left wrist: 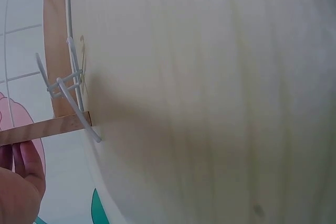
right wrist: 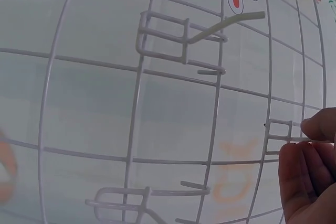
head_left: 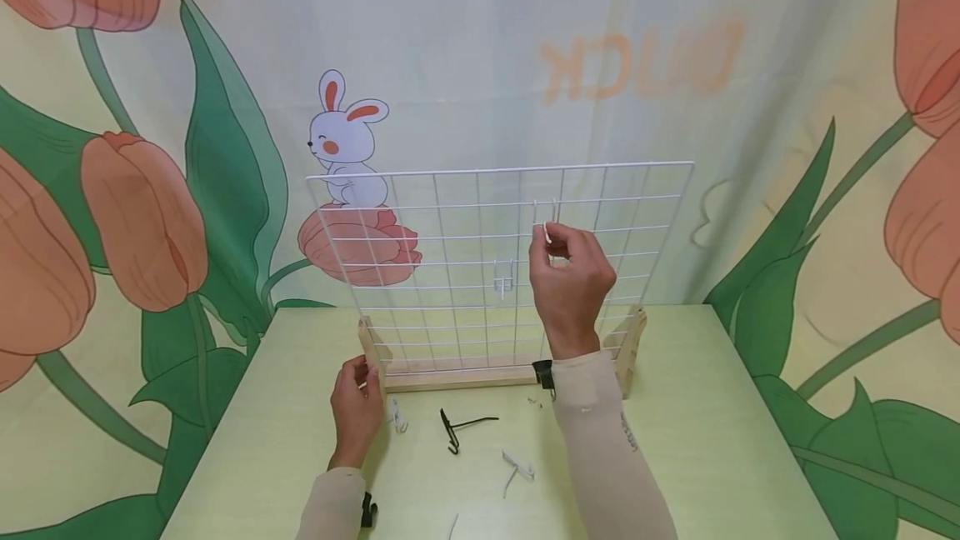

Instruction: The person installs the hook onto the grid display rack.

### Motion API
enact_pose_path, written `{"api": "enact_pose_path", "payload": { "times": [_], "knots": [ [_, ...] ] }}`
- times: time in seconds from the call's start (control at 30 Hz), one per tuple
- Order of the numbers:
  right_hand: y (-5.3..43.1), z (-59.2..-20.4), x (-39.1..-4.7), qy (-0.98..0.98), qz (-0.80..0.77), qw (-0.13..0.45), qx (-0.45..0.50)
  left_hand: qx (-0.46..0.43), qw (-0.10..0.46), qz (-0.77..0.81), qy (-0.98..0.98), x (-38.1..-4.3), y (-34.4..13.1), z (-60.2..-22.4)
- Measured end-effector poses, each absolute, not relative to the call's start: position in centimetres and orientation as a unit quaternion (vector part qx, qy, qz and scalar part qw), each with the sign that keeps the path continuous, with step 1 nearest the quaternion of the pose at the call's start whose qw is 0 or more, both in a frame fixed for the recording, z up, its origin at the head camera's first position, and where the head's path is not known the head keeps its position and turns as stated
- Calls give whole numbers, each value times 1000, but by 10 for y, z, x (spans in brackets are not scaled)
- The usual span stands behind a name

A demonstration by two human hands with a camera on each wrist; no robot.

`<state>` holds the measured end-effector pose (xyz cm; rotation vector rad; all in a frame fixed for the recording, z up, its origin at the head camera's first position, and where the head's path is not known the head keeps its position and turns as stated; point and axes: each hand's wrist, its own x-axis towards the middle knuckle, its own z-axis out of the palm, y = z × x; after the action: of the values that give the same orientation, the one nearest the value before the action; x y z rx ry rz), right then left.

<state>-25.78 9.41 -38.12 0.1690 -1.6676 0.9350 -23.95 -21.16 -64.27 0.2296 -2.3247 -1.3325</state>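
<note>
Right hand pinches white wire hook at upper right of white wire grid panel, seemingly seating it; left hand, fingers together, touches left wooden leg, likely steadying panel.

The bare, beige-sleeved right hand pinches, raised farther right; the bare, beige-sleeved left hand is lower, nearer left.

There is room over the tabletop at the head view's lower right, beside the right sleeve. The white wire grid panel bars the middle; a black wire hook and white wire hooks obstruct a low path at lower centre.
</note>
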Motion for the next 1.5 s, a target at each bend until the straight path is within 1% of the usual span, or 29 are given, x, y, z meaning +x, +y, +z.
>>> {"api": "enact_pose_path", "payload": {
  "times": [0.27,0.53,1.0,1.23,1.5],
  "knots": [
    [97,-387,-254,-710,402,573,78,90,224,-478,-845,-239,-210,-644],
    [101,-395,-246,-723,401,558,73,86,230,-480,-842,-240,-212,-646],
    [105,-409,-213,-750,411,507,107,84,225,-482,-842,-240,-212,-645],
    [105,-428,-194,-764,414,481,113,87,227,-485,-840,-242,-214,-645],
    [107,-461,-171,-782,426,442,106,91,229,-485,-839,-242,-213,-647]
  ]
}}
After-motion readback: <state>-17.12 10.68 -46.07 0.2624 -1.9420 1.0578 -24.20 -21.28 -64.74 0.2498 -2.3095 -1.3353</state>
